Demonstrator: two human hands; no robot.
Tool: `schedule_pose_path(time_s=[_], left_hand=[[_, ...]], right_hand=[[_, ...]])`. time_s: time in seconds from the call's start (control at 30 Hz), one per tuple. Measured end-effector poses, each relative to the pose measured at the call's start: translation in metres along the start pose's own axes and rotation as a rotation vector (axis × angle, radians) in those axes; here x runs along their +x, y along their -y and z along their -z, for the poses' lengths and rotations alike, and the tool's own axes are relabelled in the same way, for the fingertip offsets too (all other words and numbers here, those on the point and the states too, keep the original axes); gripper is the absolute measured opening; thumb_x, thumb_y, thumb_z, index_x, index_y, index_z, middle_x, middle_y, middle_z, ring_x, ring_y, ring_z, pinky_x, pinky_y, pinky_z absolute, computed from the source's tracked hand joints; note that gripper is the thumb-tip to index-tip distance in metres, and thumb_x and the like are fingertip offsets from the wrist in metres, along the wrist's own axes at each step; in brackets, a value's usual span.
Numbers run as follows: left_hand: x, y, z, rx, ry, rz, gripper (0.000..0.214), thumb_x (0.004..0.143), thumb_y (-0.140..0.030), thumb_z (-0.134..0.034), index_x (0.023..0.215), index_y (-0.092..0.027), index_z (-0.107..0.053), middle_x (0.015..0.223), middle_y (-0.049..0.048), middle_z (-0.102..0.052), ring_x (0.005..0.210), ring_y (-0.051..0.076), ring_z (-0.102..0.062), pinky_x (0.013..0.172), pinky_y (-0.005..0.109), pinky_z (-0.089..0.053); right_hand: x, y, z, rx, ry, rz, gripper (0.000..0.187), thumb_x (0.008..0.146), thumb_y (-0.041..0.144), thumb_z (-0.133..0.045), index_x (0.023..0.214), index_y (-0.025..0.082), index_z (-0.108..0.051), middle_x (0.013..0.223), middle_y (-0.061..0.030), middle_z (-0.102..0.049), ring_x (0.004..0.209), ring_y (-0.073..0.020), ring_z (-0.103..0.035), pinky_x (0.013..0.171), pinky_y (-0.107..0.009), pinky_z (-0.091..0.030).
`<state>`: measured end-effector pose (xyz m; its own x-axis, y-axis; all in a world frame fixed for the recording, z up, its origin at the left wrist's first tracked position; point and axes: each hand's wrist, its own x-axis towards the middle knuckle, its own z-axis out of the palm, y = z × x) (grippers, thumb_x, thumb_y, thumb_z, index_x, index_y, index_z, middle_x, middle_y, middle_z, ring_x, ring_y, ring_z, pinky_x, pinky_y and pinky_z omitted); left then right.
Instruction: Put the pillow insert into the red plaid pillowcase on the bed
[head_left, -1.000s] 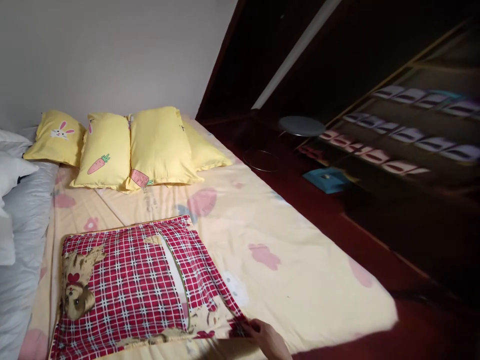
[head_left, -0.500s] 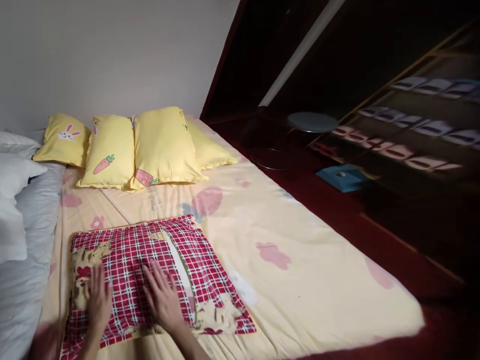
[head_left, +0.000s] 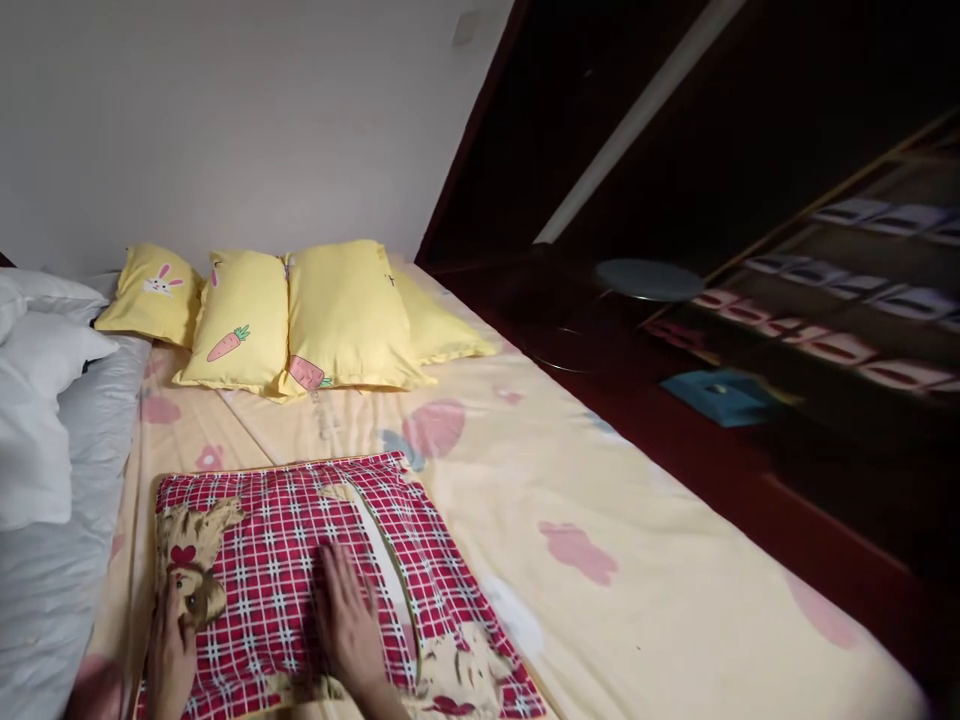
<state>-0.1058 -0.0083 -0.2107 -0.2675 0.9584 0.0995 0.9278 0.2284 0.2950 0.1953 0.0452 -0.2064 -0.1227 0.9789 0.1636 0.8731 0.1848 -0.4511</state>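
Observation:
A red plaid pillowcase with a dog print lies flat on the yellow bedsheet, a pale zip strip running down its right part. My left hand rests flat on its left side over the dog print, fingers stretched out. My right hand lies flat near its middle, just left of the zip strip, fingers spread. Neither hand holds anything.
Several yellow pillows with carrot and rabbit prints lean at the head of the bed. White pillows and a grey quilt lie along the left. To the right, dark red flooring, a round stool, a blue box and shelves.
My right hand let go of the pillowcase's near right corner. Both hands came to lie flat on the pillowcase, then slid slightly toward me. The camera shifted left.

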Motion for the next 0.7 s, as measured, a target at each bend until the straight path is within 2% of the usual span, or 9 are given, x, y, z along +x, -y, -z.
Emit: schedule_pose_path(time_s=[0.07,0.1,0.2,0.27,0.37,0.47,0.53,0.6,0.7], left_hand=[[0.014,-0.044,0.004,-0.025,-0.072,-0.065,0.067,0.095,-0.031,-0.026,0.156,-0.026,0.002,0.158,0.0041,-0.037,0.145,0.024,-0.035,0.120,0.045,-0.036],[0.022,-0.065,0.006,-0.001,-0.049,-0.130,0.065,0.096,-0.031,-0.029,0.156,-0.026,-0.006,0.158,0.0049,-0.036,0.147,0.023,-0.031,0.122,0.046,-0.032],[0.045,-0.100,0.007,0.082,0.082,-0.244,0.055,0.097,-0.032,-0.031,0.152,-0.031,-0.028,0.159,0.0034,-0.034,0.148,0.023,-0.028,0.124,0.050,-0.021],[0.051,-0.090,0.002,0.124,0.092,-0.139,0.056,0.096,-0.039,-0.034,0.151,-0.029,-0.032,0.159,0.0062,-0.032,0.148,0.026,-0.028,0.123,0.054,-0.018],[0.047,-0.047,-0.006,0.103,0.046,0.037,0.062,0.094,-0.043,-0.036,0.153,-0.023,-0.027,0.159,0.0101,-0.033,0.150,0.027,-0.023,0.121,0.055,-0.022],[0.051,-0.026,-0.004,0.061,0.044,0.075,0.061,0.094,-0.039,-0.035,0.152,-0.022,-0.030,0.157,0.0110,-0.038,0.148,0.027,-0.030,0.120,0.050,-0.028],[0.069,-0.042,0.006,0.101,-0.001,0.124,0.058,0.093,-0.037,-0.035,0.148,-0.018,-0.040,0.154,0.0140,-0.043,0.145,0.031,-0.035,0.121,0.054,-0.024],[0.099,-0.077,0.016,0.112,0.005,0.059,0.054,0.094,-0.032,-0.031,0.142,-0.014,-0.049,0.153,0.0146,-0.043,0.146,0.030,-0.033,0.123,0.052,-0.019],[0.147,-0.127,0.021,0.032,0.248,-0.211,0.053,0.095,-0.028,-0.026,0.142,-0.022,-0.049,0.152,0.0042,-0.048,0.143,0.018,-0.039,0.121,0.034,-0.026]], right_hand=[[0.009,0.044,-0.008,0.060,0.044,0.144,0.066,0.098,0.025,-0.027,0.156,0.022,0.002,0.161,-0.0074,-0.019,0.148,-0.0297,-0.022,0.116,-0.061,-0.027],[0.015,0.060,-0.012,0.088,0.089,0.239,0.066,0.097,0.026,-0.029,0.156,0.023,0.001,0.161,-0.0063,-0.019,0.148,-0.0288,-0.023,0.116,-0.058,-0.029],[0.032,0.065,-0.019,0.089,0.210,0.380,0.068,0.098,0.035,-0.035,0.156,0.026,-0.002,0.160,-0.0052,-0.021,0.147,-0.0284,-0.027,0.115,-0.056,-0.032],[0.036,0.035,-0.017,0.020,0.232,0.294,0.068,0.098,0.042,-0.035,0.155,0.026,-0.002,0.160,-0.0067,-0.020,0.146,-0.0303,-0.027,0.114,-0.060,-0.031],[0.029,-0.022,-0.006,-0.054,0.242,0.169,0.069,0.098,0.048,-0.035,0.155,0.026,-0.003,0.160,-0.0064,-0.023,0.147,-0.0296,-0.026,0.115,-0.060,-0.029],[0.031,-0.040,0.004,-0.052,0.196,0.134,0.063,0.098,0.043,-0.036,0.156,0.026,-0.017,0.156,-0.0061,-0.036,0.144,-0.0283,-0.034,0.115,-0.057,-0.031],[0.051,-0.018,0.006,-0.033,0.141,0.105,0.055,0.099,0.036,-0.035,0.152,0.022,-0.033,0.151,-0.0091,-0.046,0.140,-0.0296,-0.041,0.113,-0.057,-0.034],[0.085,0.021,0.007,0.003,0.154,0.136,0.051,0.098,0.030,-0.033,0.147,0.015,-0.042,0.150,-0.0122,-0.046,0.140,-0.0298,-0.041,0.112,-0.055,-0.035],[0.141,0.066,0.005,0.060,0.261,0.288,0.051,0.099,0.031,-0.033,0.145,0.011,-0.042,0.151,-0.0102,-0.047,0.140,-0.0259,-0.041,0.114,-0.047,-0.032]])
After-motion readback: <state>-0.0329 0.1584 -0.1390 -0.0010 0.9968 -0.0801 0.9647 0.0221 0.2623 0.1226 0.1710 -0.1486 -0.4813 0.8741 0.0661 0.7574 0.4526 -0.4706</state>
